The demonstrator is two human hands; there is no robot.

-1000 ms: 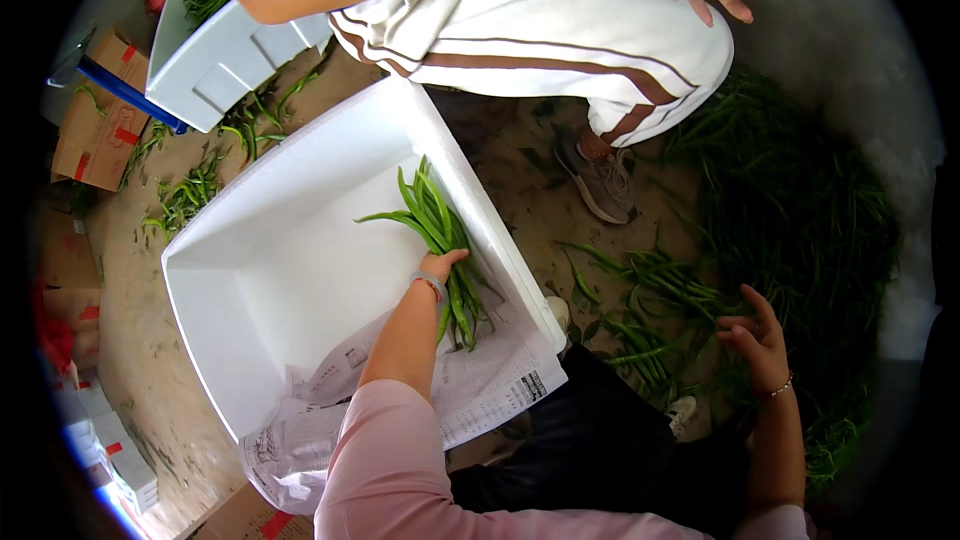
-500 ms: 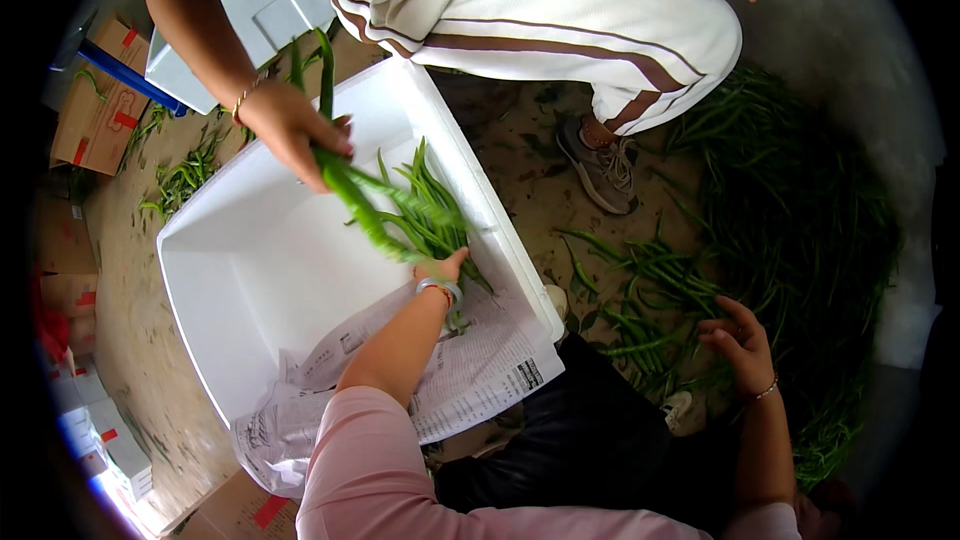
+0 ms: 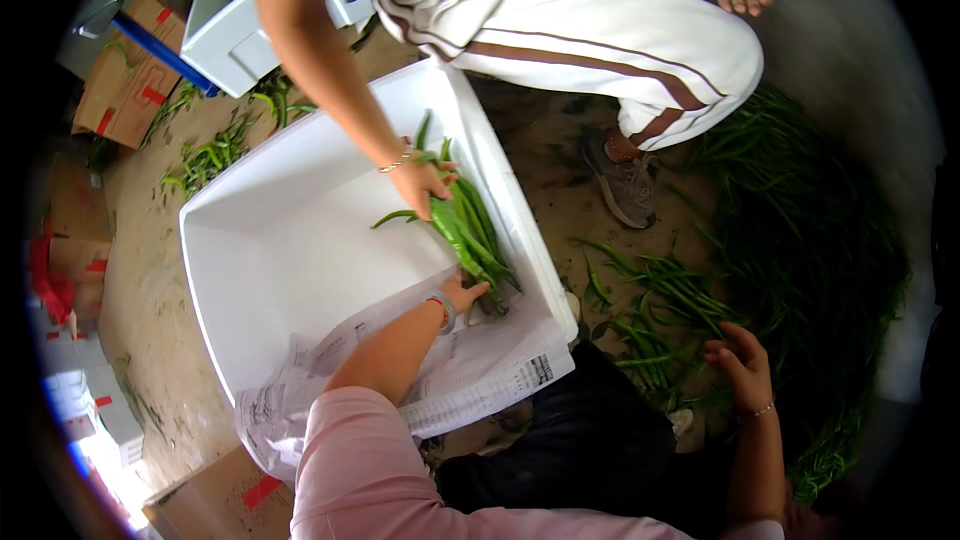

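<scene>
Inside the white foam box (image 3: 300,260), my left hand (image 3: 463,294) rests against the lower ends of a bunch of long green chili peppers (image 3: 462,225). Its thumb is stretched out; the other fingers are partly hidden by the peppers. A co-worker's hand (image 3: 425,185), with a bracelet at the wrist, is on the upper part of the same bunch. Newspaper (image 3: 440,365) lines the near end of the box and hangs over its edge. Outside the box, my right hand (image 3: 742,375) hovers by loose green peppers (image 3: 665,285), fingers apart and nothing in them.
A large pile of green peppers (image 3: 810,240) spreads on the floor at right. The co-worker's shoe (image 3: 620,180) and bent knee are beyond the box. Another foam box (image 3: 225,40), cardboard boxes (image 3: 130,80) and a blue bar (image 3: 165,55) stand at far left, with scattered peppers (image 3: 215,155).
The co-worker's hand has come down and rightward, laying its peppers onto the bunch in the box. My left hand stays at the bunch's lower ends; my right hand has hardly moved.
</scene>
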